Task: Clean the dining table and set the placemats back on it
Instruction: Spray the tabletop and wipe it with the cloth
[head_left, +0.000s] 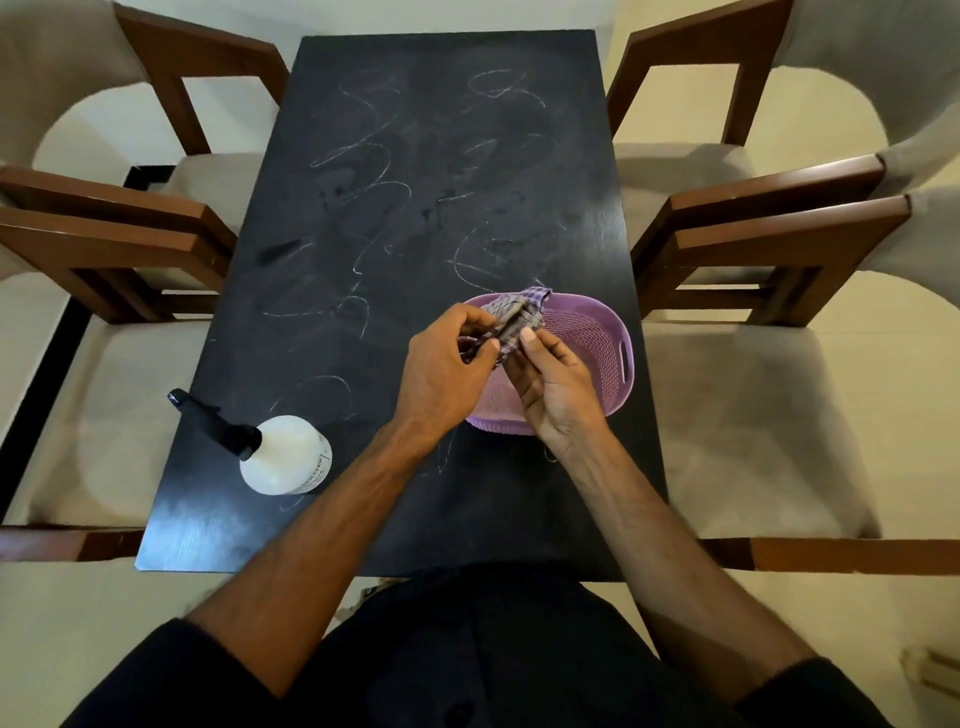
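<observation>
While over the basket (597, 332), checked cloth (514, 317) between both hands (498, 369)

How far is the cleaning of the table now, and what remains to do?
Done: the table looks sprayed, with wet smears around the chalk scribbles; the spray bottle stands aside. In hand: the left hand and right hand hold the checked cloth over the purple basket. Left: wiping the scribbles away; no placemats are visible.
</observation>
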